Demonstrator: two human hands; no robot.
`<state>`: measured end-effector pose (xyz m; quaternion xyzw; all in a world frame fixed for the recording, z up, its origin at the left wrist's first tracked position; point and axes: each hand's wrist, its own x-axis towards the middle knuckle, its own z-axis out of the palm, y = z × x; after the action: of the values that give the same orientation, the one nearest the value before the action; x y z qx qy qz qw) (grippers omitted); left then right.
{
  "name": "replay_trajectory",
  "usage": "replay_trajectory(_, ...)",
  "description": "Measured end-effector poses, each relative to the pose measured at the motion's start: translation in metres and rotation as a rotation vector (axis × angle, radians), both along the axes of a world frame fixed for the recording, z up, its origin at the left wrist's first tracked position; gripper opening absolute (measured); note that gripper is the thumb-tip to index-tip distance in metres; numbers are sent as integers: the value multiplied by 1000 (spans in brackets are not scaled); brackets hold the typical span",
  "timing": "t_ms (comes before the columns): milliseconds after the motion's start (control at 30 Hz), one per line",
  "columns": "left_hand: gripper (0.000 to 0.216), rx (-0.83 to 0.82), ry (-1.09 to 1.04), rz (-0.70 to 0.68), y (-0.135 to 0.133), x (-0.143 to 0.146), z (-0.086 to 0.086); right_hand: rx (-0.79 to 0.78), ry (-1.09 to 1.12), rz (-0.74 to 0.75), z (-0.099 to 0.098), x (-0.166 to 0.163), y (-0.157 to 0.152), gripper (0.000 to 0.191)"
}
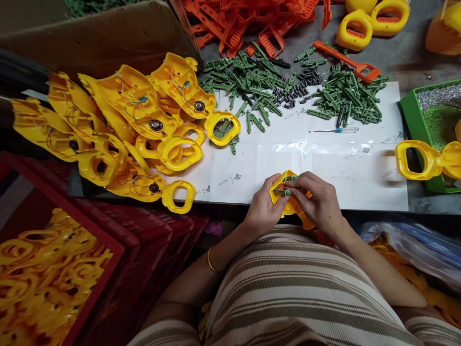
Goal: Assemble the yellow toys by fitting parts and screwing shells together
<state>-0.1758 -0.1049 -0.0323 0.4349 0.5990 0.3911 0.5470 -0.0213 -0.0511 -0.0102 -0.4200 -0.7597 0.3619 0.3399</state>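
At the table's front edge, close to my body, my left hand (264, 204) is wrapped round a yellow plastic shell (290, 207). Two green plastic pieces (283, 191) stick out of the shell's open end. My right hand (319, 199) reaches in from the other side, its thumb and fingers pinched at the upper green piece (291, 178). Part of the shell is hidden behind my right fingers, and an orange part shows beneath them.
Yellow shells with wires and speakers (144, 115) are piled on the left. Green pieces (355, 93) and black pins (298, 89) lie behind the white sheet (248, 178), with a screwdriver (333, 130) in front. A green basket (414, 120) stands right; a red crate (118, 254) is lower left.
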Motion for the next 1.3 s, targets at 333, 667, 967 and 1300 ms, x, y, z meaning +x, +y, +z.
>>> replay_trajectory(333, 55, -24, -176, 64, 3, 1, 2, 93, 99, -102, -16, 6, -10, 13)
replay_trajectory(667, 56, 46, -220, 116, 5, 2, 10, 131, 158, -155, -22, 0, -14, 15)
replay_trajectory(967, 8, 246, 103, 42, 12, -1, 6, -12, 296, -256, -36, 1, -22, 9)
replay_trajectory(1300, 18, 380, 181, -89, 20, -12, -1, -27, 326, -219, -35, 3, -16, 8)
